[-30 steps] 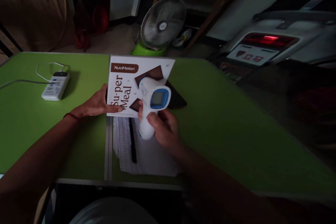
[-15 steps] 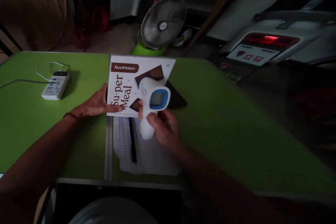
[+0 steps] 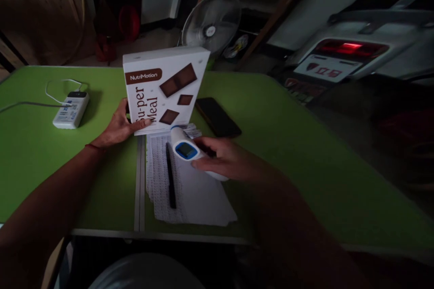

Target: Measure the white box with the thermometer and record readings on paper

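My left hand (image 3: 124,125) grips the lower left edge of a white "NutriMotion Su-per Meal" box (image 3: 158,99), thumb across its front. The box is held tilted above the green table, its printed face toward me. In my right hand (image 3: 220,158) is a white and blue infrared thermometer (image 3: 185,146), tipped over sideways with its small screen facing up. Its front end is close to the bottom edge of the box; whether they touch I cannot tell. Under the thermometer lie sheets of paper (image 3: 206,203), some covered with writing, with a black pen (image 3: 171,178) on them.
A dark phone (image 3: 219,117) lies right of the box on the green table (image 3: 305,180). At the left is a white power bank (image 3: 72,110) with a cable. Beyond the table stand a fan (image 3: 212,22), a red basin (image 3: 129,23) and a scooter (image 3: 352,49).
The box has been raised and shifted left, uncovering the phone. My right hand has turned the thermometer from upright onto its side and brought it lower, off the box's front.
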The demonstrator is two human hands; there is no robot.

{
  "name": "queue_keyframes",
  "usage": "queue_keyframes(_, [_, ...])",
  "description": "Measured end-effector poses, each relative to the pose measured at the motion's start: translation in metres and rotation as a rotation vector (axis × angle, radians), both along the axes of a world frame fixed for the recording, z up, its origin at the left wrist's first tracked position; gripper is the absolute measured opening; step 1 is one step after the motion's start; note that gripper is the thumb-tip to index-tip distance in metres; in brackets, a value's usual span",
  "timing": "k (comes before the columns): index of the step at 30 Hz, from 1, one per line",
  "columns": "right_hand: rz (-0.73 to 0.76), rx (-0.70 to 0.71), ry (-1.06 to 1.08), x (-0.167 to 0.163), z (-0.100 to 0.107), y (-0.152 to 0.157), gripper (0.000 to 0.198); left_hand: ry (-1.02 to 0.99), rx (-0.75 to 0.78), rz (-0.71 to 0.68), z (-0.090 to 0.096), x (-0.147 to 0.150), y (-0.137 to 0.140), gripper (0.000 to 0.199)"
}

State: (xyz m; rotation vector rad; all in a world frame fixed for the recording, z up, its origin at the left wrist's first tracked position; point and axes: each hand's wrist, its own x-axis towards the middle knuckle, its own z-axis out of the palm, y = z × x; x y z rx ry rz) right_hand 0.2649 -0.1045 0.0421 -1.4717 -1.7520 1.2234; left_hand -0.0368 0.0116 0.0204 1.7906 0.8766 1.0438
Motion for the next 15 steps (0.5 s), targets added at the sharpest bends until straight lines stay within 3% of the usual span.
queue_keyframes(3, [-0.077, 0.004, -0.190, 0.016, -0.005, 0.005, 0.036, 0.020, 0.000, 0.052, -0.002, -0.006, 0.005, 0.081])
queue_keyframes(9, [-0.223, 0.237, -0.561, 0.021, -0.023, 0.014, 0.022, 0.080, -0.007, 0.007, -0.010, -0.008, 0.007, 0.091])
queue_keyframes(15, [-0.190, 0.343, -0.744, 0.010, -0.027, 0.011, 0.018, 0.057, 0.020, -0.051, -0.011, -0.006, 0.009, 0.085])
